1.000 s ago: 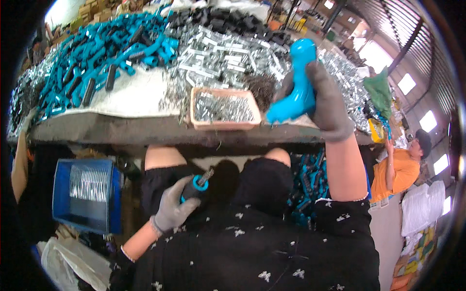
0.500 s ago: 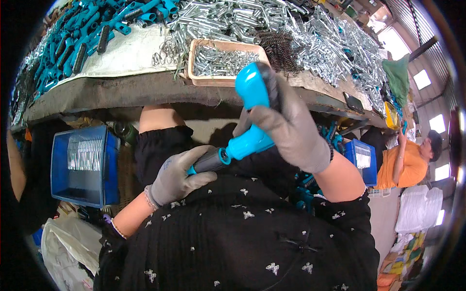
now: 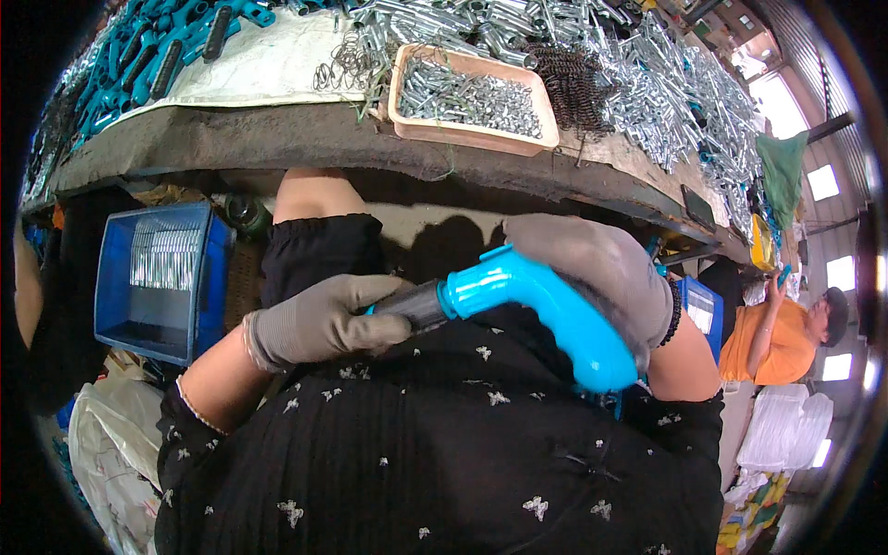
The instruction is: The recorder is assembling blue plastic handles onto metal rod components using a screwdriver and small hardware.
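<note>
In front of my chest I hold a bright blue curved handle (image 3: 569,333), its bulbous end at the lower right. A short dark grey cylinder (image 3: 421,307) joins its left end. My left hand (image 3: 319,319), in a grey glove, is closed round that cylinder. Behind and over the handle's back lies my gloved right hand (image 3: 601,264), closed against it; most of its fingers are hidden by the handle. A blue piece shows just past the left thumb.
On the bench ahead, a pale tray (image 3: 472,134) holds small metal parts. Around it lie dark springs (image 3: 569,83), metal tubes (image 3: 638,69) and blue handles (image 3: 125,65). A blue crate (image 3: 162,319) stands left, another (image 3: 700,305) right. A person in orange (image 3: 772,338) sits farther right.
The blue handle has swung over: its bulbous end was up near the tray and now points down to the right. My right hand turned with it. The left hand stays on the cylinder.
</note>
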Action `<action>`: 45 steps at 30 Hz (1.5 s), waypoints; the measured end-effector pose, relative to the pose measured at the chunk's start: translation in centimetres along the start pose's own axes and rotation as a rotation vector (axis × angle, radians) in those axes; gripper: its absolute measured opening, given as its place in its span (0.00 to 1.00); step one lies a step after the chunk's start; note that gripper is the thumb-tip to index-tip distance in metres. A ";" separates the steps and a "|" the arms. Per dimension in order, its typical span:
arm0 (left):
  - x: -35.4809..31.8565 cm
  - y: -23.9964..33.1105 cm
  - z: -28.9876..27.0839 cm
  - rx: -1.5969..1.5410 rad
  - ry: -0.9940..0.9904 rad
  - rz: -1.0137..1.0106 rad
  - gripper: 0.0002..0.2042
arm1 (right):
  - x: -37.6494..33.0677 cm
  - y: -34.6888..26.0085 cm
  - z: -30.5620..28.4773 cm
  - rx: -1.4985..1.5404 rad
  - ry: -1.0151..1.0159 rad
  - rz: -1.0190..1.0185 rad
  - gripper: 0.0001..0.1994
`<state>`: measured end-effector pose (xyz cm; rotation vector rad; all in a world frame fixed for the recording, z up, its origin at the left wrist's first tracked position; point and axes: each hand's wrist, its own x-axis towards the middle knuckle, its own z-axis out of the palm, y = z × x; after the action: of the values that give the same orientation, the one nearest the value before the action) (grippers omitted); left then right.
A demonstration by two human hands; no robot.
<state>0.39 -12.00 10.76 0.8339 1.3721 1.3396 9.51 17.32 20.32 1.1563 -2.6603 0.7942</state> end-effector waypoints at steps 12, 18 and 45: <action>0.1 1.2 1.4 0.839 0.493 0.315 0.25 | -2.1 -1.3 1.9 -0.281 0.119 0.361 0.36; 0.8 0.1 1.8 0.447 0.461 0.268 0.25 | -2.2 -0.4 0.3 0.427 0.393 0.516 0.33; 1.5 -0.5 -0.1 0.439 0.071 0.030 0.19 | 1.8 -2.8 -1.3 0.213 0.114 -0.055 0.19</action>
<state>0.01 -10.62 9.95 1.1070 1.7494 1.1117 10.19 15.22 23.16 1.1851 -2.4884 1.1198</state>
